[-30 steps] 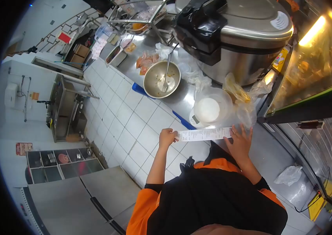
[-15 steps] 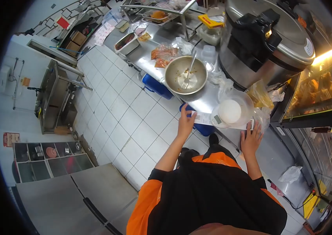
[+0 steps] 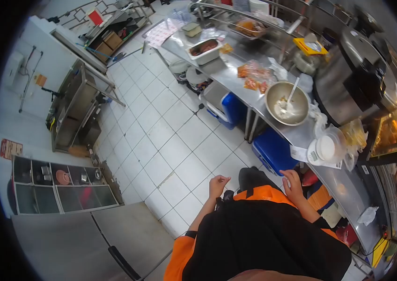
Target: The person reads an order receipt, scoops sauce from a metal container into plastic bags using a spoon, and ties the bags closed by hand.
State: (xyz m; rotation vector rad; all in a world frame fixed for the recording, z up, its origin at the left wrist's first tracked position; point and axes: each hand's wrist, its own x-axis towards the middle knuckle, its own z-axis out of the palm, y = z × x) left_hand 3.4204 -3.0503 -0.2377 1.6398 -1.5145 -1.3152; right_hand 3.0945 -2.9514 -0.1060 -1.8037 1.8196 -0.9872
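My left hand (image 3: 217,186) hangs over the tiled floor with its fingers curled together; whether anything small is in it cannot be made out. My right hand (image 3: 292,183) is empty near the counter's front edge, its fingers bent and apart. Beyond it, a printed paper strip (image 3: 299,153) lies on the steel counter, partly under a white scale with a round white-filled container (image 3: 325,148) on it. A steel bowl (image 3: 287,103) with a fork in it stands farther along the counter.
Orange food packets (image 3: 254,75), a metal tray of food (image 3: 205,50) and a large cooker (image 3: 355,75) stand on the counter (image 3: 343,192). Blue coolers (image 3: 273,152) sit beneath. At the left are a fridge top (image 3: 67,239) and shelves (image 3: 62,185).
Both hands have let go of the paper strip, which stays on the counter by the scale. They have drawn back toward my body, and the view has swung left.
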